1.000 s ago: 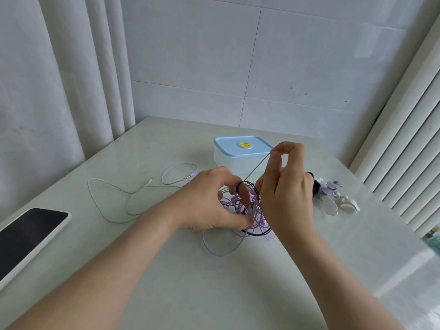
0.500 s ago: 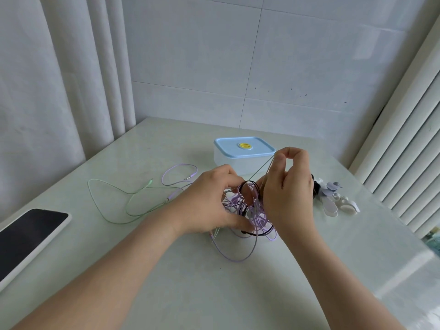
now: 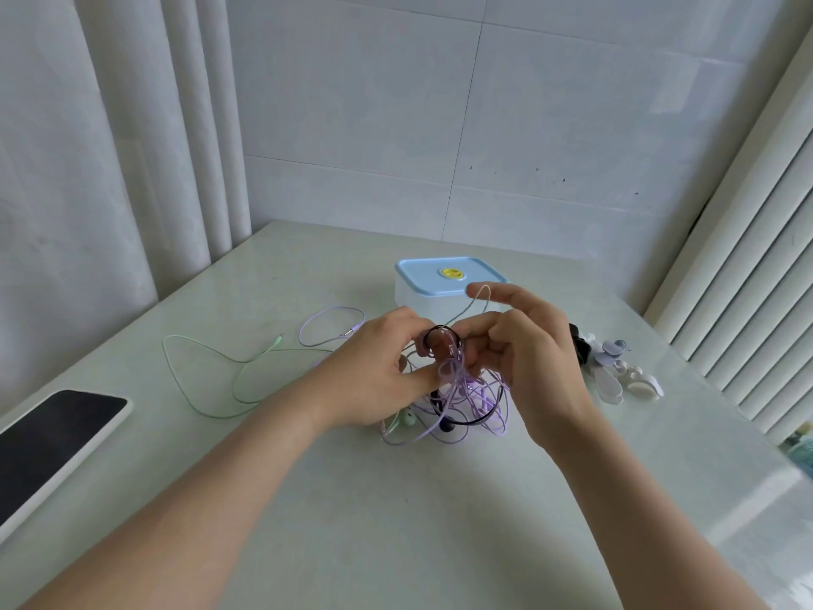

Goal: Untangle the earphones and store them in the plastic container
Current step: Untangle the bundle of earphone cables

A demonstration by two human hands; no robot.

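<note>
A knot of purple, black and mint-green earphone cables (image 3: 462, 402) hangs between my hands just above the table. My left hand (image 3: 378, 372) pinches the top of the tangle by a black loop. My right hand (image 3: 528, 358) grips the tangle from the right, with its index finger lifted and a thin green cable looped over it. A mint earbud (image 3: 407, 418) dangles below my left hand. Loose green cable (image 3: 206, 367) and a purple loop (image 3: 330, 328) trail left on the table. The plastic container (image 3: 422, 297) with a blue lid stands closed behind my hands.
A phone (image 3: 48, 438) with a dark screen lies at the table's left edge. A small heap of white, lilac and black cable holders (image 3: 616, 372) sits to the right of my right hand. Walls and curtains enclose the table on three sides.
My right hand has come down from its raised pull and closed in on the tangle. The bundle has lifted slightly, and the loose purple loop has been drawn in underneath.
</note>
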